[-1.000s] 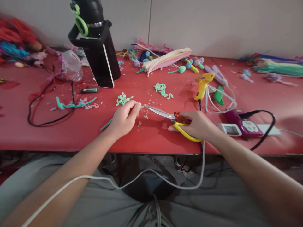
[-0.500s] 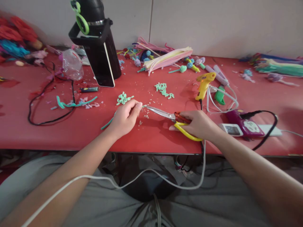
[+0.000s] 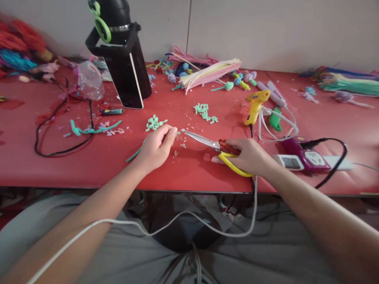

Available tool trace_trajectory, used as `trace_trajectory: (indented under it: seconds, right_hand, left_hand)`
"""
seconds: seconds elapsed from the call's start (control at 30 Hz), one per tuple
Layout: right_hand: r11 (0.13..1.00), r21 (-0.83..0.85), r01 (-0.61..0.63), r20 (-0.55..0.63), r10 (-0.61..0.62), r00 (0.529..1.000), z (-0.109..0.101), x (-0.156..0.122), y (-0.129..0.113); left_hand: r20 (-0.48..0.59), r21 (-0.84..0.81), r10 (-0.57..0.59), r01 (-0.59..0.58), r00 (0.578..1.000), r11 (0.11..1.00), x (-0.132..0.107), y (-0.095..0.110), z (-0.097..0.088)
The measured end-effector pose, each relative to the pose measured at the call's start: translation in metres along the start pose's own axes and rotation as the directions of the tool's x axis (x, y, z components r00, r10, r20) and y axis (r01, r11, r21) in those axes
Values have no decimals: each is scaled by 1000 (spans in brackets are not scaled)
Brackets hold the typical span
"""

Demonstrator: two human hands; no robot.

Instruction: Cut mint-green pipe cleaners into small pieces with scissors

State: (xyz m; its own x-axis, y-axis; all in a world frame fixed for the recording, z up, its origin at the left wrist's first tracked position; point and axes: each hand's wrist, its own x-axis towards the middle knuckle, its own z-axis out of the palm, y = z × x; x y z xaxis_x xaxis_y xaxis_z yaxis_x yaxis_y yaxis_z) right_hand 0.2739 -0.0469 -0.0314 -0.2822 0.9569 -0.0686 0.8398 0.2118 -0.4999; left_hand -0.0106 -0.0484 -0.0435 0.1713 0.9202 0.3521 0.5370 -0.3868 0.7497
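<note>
My left hand (image 3: 156, 147) rests on the red table (image 3: 189, 169), fingers pinched on a thin green pipe cleaner (image 3: 134, 154) that trails back to the left under the wrist. My right hand (image 3: 248, 156) grips the yellow and red handles of a pair of scissors (image 3: 213, 146). The steel blades point left, their tips just short of my left fingertips. A small pile of cut green bits (image 3: 154, 123) lies just beyond my left hand, and a second pile (image 3: 204, 111) lies farther back.
A yellow glue gun (image 3: 254, 105) stands right of centre, its white cable running off the table edge over my lap. A purple power strip (image 3: 304, 157) with cables lies at right. A black phone stand (image 3: 121, 55) rises at back left. Bundles of coloured pipe cleaners (image 3: 209, 73) line the back.
The scissor blades have drawn slightly away from my left fingertips and tilted a little. Both hands stay almost where they were.
</note>
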Motion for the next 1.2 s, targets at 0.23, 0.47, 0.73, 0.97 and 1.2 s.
trace_trajectory:
  seconds: [0.23, 0.47, 0.73, 0.97, 1.2]
  right_hand:
    - [1000, -14, -3, 15, 3, 1000, -1, 0, -1]
    - [1000, -20, 15, 9, -15, 1000, -1, 1, -1]
    - [1000, -25, 0, 21, 1, 1000, -2, 1, -3]
    - [999, -27, 18, 7, -18, 1000, 0, 3, 0]
    - [1000, 13, 4, -23, -4, 1000, 0, 0, 0]
  left_hand:
    - [-4, -2, -7, 7, 1000, 1000, 0, 1, 0]
    - [0, -9, -12, 12, 1000, 1000, -1, 2, 0]
    - [10, -6, -11, 11, 1000, 1000, 0, 3, -1]
    - [7, 2, -9, 9, 1000, 1000, 0, 3, -1]
    - [9, -3, -15, 15, 1000, 1000, 0, 2, 0]
